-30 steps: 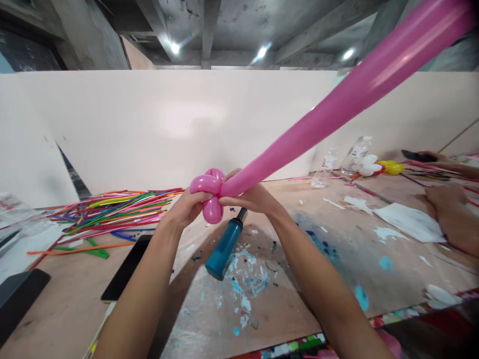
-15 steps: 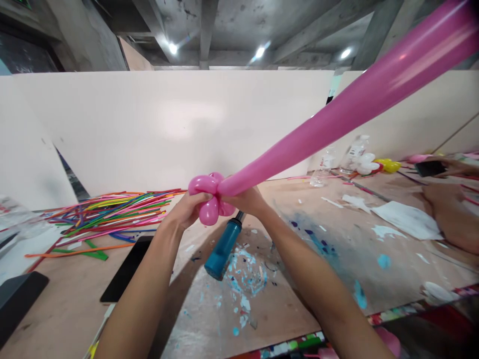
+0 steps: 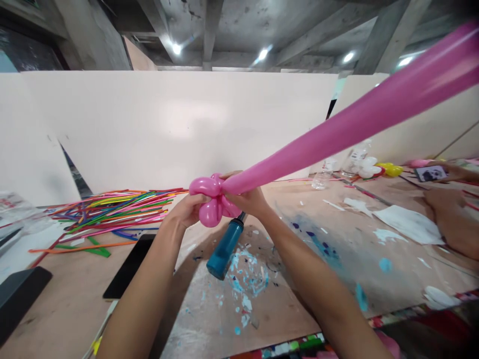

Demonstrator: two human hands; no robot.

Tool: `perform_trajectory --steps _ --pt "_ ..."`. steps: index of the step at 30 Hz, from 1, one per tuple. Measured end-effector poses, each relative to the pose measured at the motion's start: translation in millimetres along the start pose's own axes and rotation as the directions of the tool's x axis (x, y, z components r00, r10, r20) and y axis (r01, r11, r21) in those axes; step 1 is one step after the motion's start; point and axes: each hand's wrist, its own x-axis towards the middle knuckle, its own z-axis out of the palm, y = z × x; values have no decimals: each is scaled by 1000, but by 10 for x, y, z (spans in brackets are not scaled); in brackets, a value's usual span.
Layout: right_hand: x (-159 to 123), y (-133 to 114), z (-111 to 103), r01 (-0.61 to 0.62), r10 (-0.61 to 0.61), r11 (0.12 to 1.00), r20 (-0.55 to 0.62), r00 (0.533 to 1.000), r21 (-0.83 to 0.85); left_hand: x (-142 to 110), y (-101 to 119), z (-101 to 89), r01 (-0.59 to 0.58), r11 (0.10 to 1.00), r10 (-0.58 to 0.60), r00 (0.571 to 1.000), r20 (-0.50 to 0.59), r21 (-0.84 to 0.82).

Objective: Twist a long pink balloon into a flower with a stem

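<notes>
A long pink modelling balloon (image 3: 322, 142) runs from the middle of the head view up past the right edge. Its near end is twisted into several round bubbles. My left hand (image 3: 186, 210) is closed on the bubbles from the left, thumb on top. From the right, my right hand (image 3: 251, 199) grips the balloon where the long part meets the bubbles; some of its fingers are hidden behind the pink. Below both hands, a blue balloon pump (image 3: 225, 249) lies on the paint-spotted table (image 3: 209, 309).
Loose uninflated balloons (image 3: 127, 212) are piled at the left, beside a black phone (image 3: 129, 267). Plastic bottles (image 3: 357, 157), white and yellow balloons (image 3: 389, 169) and paper (image 3: 407, 223) lie at the right. Another person's hand (image 3: 454, 172) holds a phone there. A white panel (image 3: 179, 129) stands behind.
The long part of the pink balloon has tilted lower at its far end. Both hands keep their grip, with the right fingers shifted slightly. The other person's phone screen now shows a picture.
</notes>
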Motion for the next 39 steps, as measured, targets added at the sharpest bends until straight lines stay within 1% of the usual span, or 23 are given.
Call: perform_trajectory --steps 1,3,5,7,9,11,13,16,17,19,22,23,24,26,28,29,30,32,34,35,37,39 --pt "7 -3 10 -38 38 999 -10 999 21 2 -5 -5 -12 1000 12 1000 16 1" --pt "27 -14 31 -153 155 987 -39 987 43 0 -10 -9 -56 998 54 996 76 26" --pt "50 -31 50 -277 279 960 -69 958 35 -13 -3 -8 -109 991 96 984 151 76" --pt "68 -52 62 -351 351 936 -94 932 19 -39 24 -14 -152 977 121 972 201 150" --pt "74 -74 65 -374 373 927 -96 923 7 -75 72 -32 -189 951 139 968 208 246" --pt "72 -94 57 -390 390 921 -58 919 11 -118 136 -51 -230 900 164 965 204 370" --pt "68 -102 34 -424 424 905 5 906 35 -162 202 -53 -264 809 179 962 208 525" --pt "67 -77 -38 -476 470 877 91 878 67 -204 261 -5 -291 633 195 957 217 717" --pt "68 -60 -72 -482 473 873 108 874 75 -207 263 18 -302 596 220 953 210 744" --pt "74 -25 -144 -472 458 877 138 878 92 -196 247 59 -344 562 316 930 189 753" --pt "87 0 -215 -438 403 885 209 891 160 -160 202 76 -435 524 466 866 181 732" --pt "93 -4 -216 -429 387 885 228 893 179 -147 188 70 -457 519 485 853 192 722" --pt "100 -15 -205 -421 378 887 225 898 188 -135 176 62 -468 522 487 850 202 712" --pt "115 -43 -153 -401 380 901 148 913 165 -114 156 45 -465 564 483 856 185 683" --pt "132 -62 -92 -385 387 915 6 922 117 -101 139 35 -456 621 491 860 137 637" --pt "141 -60 -70 -382 391 917 -75 917 112 -97 130 32 -452 646 492 862 117 615" --pt "149 -50 -57 -379 395 917 -152 906 127 -96 121 28 -448 664 486 867 109 599" --pt "163 -9 -61 -356 400 914 -281 873 195 -93 100 17 -433 674 448 884 135 599" --pt "178 48 -93 -303 389 914 -369 844 271 -84 77 -2 -420 689 404 899 167 591" --pt "187 76 -113 -268 379 914 -406 831 304 -75 66 -16 -415 711 392 904 169 567" --pt "210 129 -155 -210 391 896 -473 789 391 -46 53 -50 -391 779 382 916 124 489" --pt "234 178 -194 -193 481 826 -484 731 529 -14 54 -83 -367 842 379 924 52 394"
